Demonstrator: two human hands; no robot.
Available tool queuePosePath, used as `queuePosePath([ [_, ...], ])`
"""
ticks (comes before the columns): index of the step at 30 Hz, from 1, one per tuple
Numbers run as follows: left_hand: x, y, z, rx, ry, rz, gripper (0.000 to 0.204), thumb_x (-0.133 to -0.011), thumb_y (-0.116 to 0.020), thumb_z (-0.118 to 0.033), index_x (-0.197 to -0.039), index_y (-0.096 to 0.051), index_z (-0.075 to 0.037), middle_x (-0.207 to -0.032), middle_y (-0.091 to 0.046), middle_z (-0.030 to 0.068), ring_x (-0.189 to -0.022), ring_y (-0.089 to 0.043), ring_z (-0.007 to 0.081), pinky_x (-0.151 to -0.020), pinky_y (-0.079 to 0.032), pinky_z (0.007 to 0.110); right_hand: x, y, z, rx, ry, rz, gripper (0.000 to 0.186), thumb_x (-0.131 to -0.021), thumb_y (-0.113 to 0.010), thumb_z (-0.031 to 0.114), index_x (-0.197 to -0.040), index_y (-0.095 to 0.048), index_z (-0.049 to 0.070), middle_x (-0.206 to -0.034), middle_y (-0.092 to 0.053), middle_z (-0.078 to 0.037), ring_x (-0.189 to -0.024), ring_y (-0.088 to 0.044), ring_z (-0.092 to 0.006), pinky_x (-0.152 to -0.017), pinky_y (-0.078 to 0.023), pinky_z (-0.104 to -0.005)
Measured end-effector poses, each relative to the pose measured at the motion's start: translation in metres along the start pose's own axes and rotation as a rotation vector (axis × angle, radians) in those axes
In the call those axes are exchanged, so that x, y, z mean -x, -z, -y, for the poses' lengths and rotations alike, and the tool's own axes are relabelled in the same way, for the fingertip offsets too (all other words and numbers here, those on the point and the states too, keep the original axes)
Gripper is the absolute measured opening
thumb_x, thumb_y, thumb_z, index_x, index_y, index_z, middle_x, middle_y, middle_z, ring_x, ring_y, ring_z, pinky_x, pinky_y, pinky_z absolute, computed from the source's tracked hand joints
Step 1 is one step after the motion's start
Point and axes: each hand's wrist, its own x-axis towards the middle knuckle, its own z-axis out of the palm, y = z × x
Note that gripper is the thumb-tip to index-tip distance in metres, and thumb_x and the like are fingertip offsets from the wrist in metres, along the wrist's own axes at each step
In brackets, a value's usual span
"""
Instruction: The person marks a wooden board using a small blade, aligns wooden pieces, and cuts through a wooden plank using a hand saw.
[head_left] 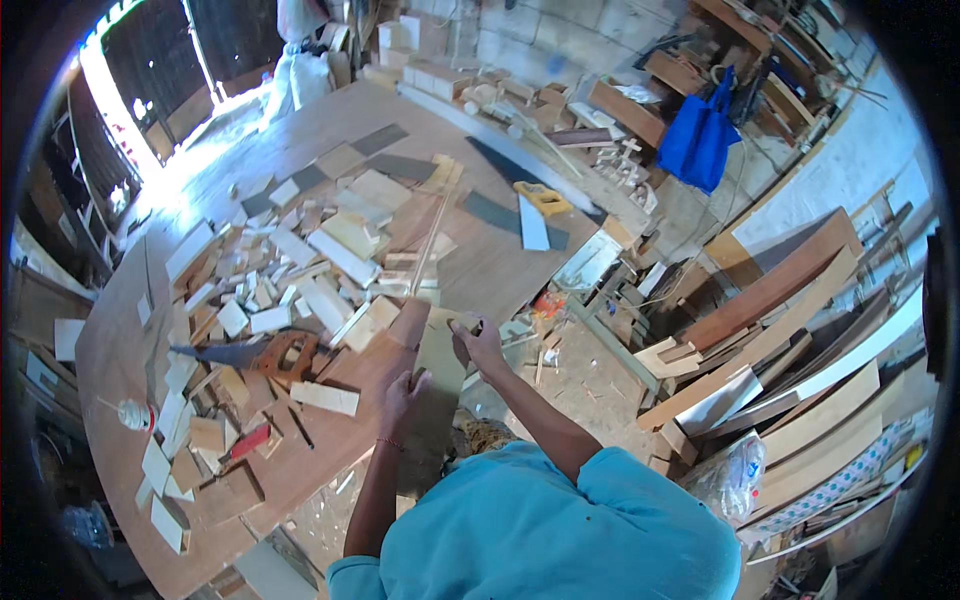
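Both hands [445,365] on wooden board [440,350]

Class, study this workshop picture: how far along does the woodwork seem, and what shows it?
Done: many small cut wood offcuts lie heaped on the workbench, and a handsaw lies set down among them. In hand: the left hand steadies a flat board at the bench edge, while the right hand holds what looks like a pencil against it. Left: that board appears uncut; long planks lie stacked at right.

Wooden table [480,270] under offcuts [300,270]
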Motion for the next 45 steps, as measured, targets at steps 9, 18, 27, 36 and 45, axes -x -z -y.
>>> queuePosePath([
  [9, -0.047, -0.062, -0.041, -0.024, -0.012, -0.069, 0.04, -0.081, -0.052, -0.037, -0.082, -0.05, 0.003, -0.08, -0.057, 0.0219, -0.077, -0.057, 0.033, -0.066, -0.043, 0.038, -0.079, 0.077, -0.013, -0.037, 0.078, -0.154, 0.049, -0.069, -0.071, 0.031, -0.099, -0.05, -0.002, -0.082, -0.056, -0.007, -0.075, -0.053, -0.0128, -0.066, -0.044, -0.0264],
  [18, -0.149, -0.176, -0.141, -0.039, -0.091, -0.081, 0.047, -0.082, -0.048, -0.041, -0.082, -0.048, 0.006, -0.073, -0.054, 0.0253, -0.071, -0.054, 0.0387, -0.061, -0.041, 0.042, -0.213, 0.188, 0.002, -0.105, 0.071, -0.122, 0.048, -0.07, -0.07, 0.032, -0.098, -0.051, -0.002, -0.083, -0.057, -0.007, -0.069, -0.054, -0.0128, -0.064, -0.044, -0.0254],
  [27, -0.126, -0.161, -0.133, 0.231, 0.21, -0.559, 0.043, -0.08, -0.053, -0.042, -0.08, -0.052, 0.001, -0.067, -0.057, 0.014, -0.06, -0.053, 0.0223, -0.055, -0.041, 0.037, -0.229, 0.12, 0.021, -0.132, -0.119, 0.533, 0.04, -0.086, -0.045, 0.036, -0.099, -0.05, -0.002, -0.085, -0.056, -0.009, -0.076, -0.054, -0.0188, -0.064, -0.045, -0.0311],
  [36, 0.013, -0.11, -0.048, 0.332, 0.5, -1.054, 0.043, -0.081, -0.052, -0.04, -0.094, -0.053, 0.0, -0.077, -0.059, 0.0187, -0.067, -0.058, 0.0269, -0.059, -0.044, 0.035, -0.069, -0.025, 0.003, 0.409, 0.646, 1.088, 0.031, -0.078, -0.057, 0.02, -0.101, -0.05, -0.001, -0.081, -0.055, -0.011, -0.07, -0.053, -0.0185, -0.063, -0.042, -0.0326],
  [45, 0.165, -0.043, 0.061, 0.242, 0.754, -1.324, 0.05, -0.081, -0.049, -0.045, -0.081, -0.052, 0.005, -0.067, -0.056, 0.024, -0.063, -0.057, 0.0346, -0.056, -0.042, 0.041, 0.104, -0.154, -0.083, 0.476, 0.522, 1.33, 0.029, -0.075, -0.06, 0.023, -0.095, -0.053, 0.003, -0.084, -0.06, -0.014, -0.079, -0.058, -0.0291, -0.071, -0.045, -0.0368],
])
